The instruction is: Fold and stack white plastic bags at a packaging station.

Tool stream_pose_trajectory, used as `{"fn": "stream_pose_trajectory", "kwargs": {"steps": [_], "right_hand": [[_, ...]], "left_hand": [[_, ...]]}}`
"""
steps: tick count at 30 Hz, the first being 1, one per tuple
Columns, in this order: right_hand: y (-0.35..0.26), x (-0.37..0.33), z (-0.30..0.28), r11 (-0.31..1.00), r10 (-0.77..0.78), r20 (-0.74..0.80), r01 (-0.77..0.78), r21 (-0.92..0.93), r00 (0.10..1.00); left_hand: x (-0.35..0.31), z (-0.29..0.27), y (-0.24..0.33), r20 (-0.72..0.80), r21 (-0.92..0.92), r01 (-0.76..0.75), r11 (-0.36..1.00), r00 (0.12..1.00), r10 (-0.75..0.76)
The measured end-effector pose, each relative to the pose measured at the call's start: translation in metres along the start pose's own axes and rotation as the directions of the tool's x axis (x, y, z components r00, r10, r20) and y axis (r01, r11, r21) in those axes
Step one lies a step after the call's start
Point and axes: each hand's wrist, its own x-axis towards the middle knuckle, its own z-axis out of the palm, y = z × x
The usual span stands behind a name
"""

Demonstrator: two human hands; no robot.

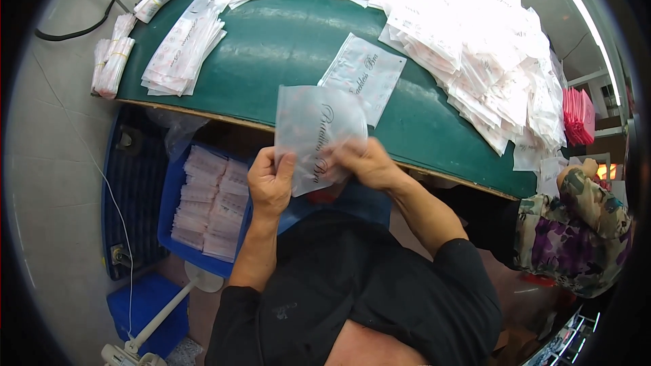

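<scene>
In front of my chest, just off the table's near edge, I hold up a frosted plastic packaging bag point(305, 118) with dark script lettering and faint pink marks. My left hand point(270, 179) is closed on its lower left edge, thumb on the front. On the other side, my right hand point(366, 163) is closed at the right edge, its fingers slightly blurred by motion. Just beyond lies a similar flat bag point(380, 71) on the green table, partly covered by the one I hold.
A large heap of bags point(468, 41) covers the far right of the green table point(271, 47). A smaller stack point(182, 51) and rolled bundles point(114, 68) sit at left. Below is a blue bin point(166, 230) of packed bags. A co-worker's camouflage sleeve point(590, 203) is at right.
</scene>
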Motion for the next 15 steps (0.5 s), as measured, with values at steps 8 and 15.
{"fn": "stream_pose_trajectory", "kwargs": {"steps": [8,15], "right_hand": [[-0.009,0.033,0.016,0.921,-0.153,0.056,0.163,-0.354,0.987],[-0.022,0.030,0.029,0.972,-0.155,-0.180,0.118,-0.201,0.971]], "left_hand": [[0.033,-0.025,0.004,-0.237,-0.067,-0.097,0.993,0.968,0.078],[0.052,-0.059,0.027,-0.173,0.055,-0.095,0.994,0.979,0.103]]}}
